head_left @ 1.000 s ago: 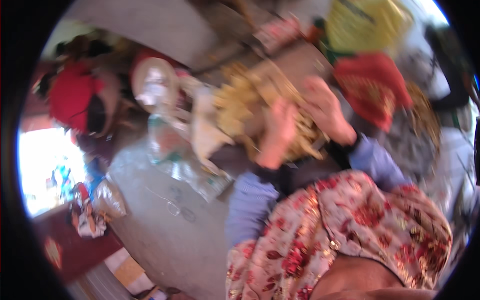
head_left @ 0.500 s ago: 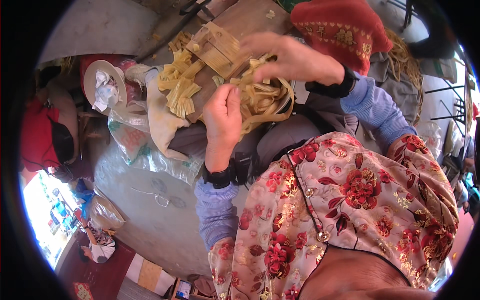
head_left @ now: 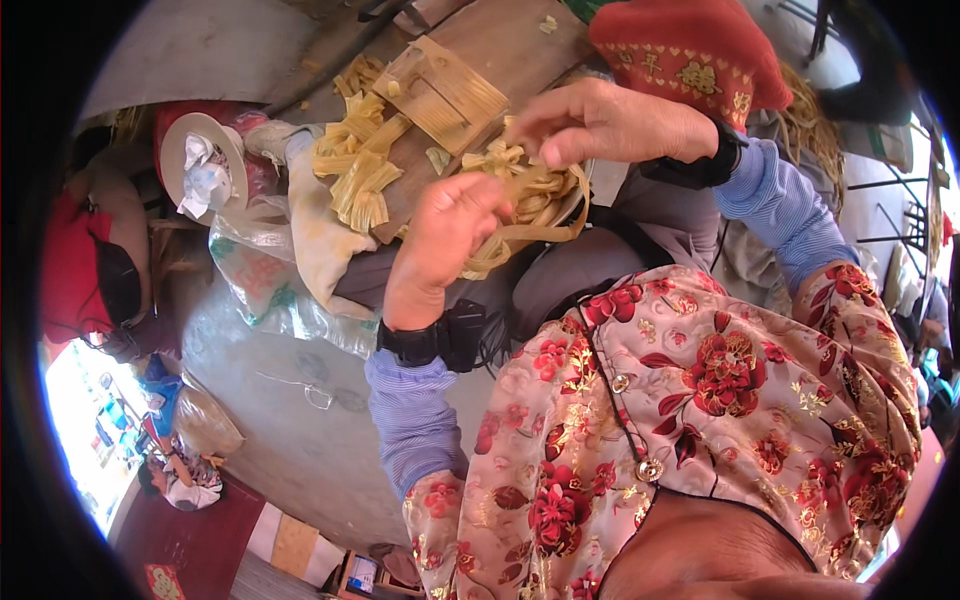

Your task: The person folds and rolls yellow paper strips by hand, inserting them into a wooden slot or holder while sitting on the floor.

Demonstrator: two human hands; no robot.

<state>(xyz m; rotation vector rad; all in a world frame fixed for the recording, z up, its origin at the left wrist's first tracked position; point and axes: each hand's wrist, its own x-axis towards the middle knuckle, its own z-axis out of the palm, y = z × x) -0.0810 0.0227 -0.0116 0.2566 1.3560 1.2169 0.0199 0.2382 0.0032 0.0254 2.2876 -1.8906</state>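
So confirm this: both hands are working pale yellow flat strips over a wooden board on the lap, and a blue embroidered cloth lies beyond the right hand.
Wrong on one point: the embroidered cloth is red, not blue. The head view shows it beyond the right hand. The rest holds: the left hand and right hand work the pale yellow flat strips over the wooden board.

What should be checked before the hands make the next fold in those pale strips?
1. Left hand grips the strips: ok, fingers closed on the bundle.
2. Right hand pinches the strip end: ok, fingertips meet above the bundle.
3. Bundle held over the lap, off the floor: ok.
4. Spare strips within reach: ok, piled on the board beside the left hand.
5. Loops free of tangles: cannot tell, the left hand hides part of them.
6. Plastic bag away from the work: ok, it lies lower, apart from the hands.
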